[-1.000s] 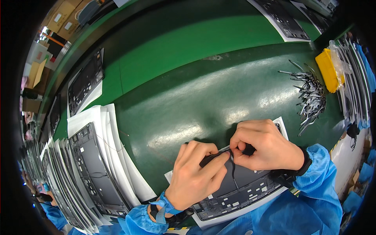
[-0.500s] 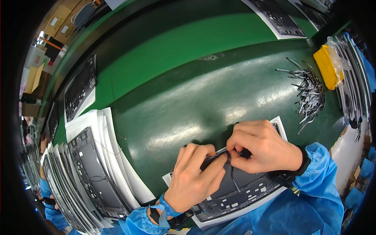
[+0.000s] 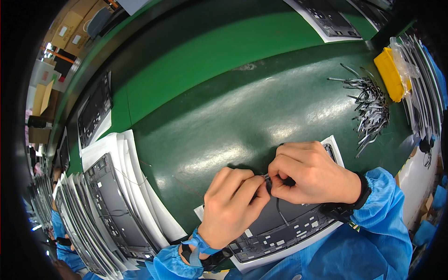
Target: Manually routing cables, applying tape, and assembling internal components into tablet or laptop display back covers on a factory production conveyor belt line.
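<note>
Your L hand [image 3: 234, 205] + R hand [image 3: 311, 173] work fingertips-close at far edge of dark-grey rectangular panel [image 3: 298, 215], nr thin black cable [image 3: 282, 213]; grips hidden, can't tell.

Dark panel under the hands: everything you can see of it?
The dark panel is thin, flat and grey-black, plain and matte in the middle, metal or plastic by look, with small parts and white patches banded along its near side. It lies slightly angled on a white sheet. A black cable runs from the fingers toward that band. Left hand and right hand hide much of its far side.
</note>
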Available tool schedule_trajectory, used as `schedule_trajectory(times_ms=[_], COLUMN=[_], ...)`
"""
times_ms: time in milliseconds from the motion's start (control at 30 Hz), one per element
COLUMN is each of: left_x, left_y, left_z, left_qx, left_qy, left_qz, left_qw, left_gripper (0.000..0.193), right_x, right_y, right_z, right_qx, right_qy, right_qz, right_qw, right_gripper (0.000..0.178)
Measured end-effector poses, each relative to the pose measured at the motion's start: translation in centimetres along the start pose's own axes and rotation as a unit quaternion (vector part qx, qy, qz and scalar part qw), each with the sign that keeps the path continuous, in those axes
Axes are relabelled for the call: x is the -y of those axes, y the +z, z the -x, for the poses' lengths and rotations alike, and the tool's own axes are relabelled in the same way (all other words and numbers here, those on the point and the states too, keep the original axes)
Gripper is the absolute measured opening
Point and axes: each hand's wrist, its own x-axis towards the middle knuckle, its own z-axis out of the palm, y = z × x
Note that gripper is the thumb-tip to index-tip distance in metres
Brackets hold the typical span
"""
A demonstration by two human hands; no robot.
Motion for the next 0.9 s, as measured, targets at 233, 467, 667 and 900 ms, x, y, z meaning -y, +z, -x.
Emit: schedule_trajectory(times_ms=[233,467,667,900], left_x=[0.1,0.2,-0.1,-3.3], left_y=[0.6,0.6,0.9,-2.1], left_z=[-0.1,-0.2,-0.3,-1.2], left_qx=[0.000,0.000,0.003,0.015], left_qy=[0.015,0.030,0.019,-0.038], left_qz=[-0.028,0.000,-0.011,-0.103], left_qw=[1.000,1.000,1.000,0.994], left_gripper=[0.025,0.025,0.025,0.023], right_x=[-0.2,0.0,-0.3,0.0], right_y=[0.2,0.1,0.1,-1.6], right_z=[0.0,0.1,0.4,1.2], right_qx=[-0.002,0.000,-0.024,-0.096], right_qy=[-0.004,-0.040,-0.044,0.020], right_qz=[-0.001,0.062,0.029,-0.036], right_qw=[1.000,0.997,0.998,0.995], right_gripper=[0.020,0.021,0.022,0.013])
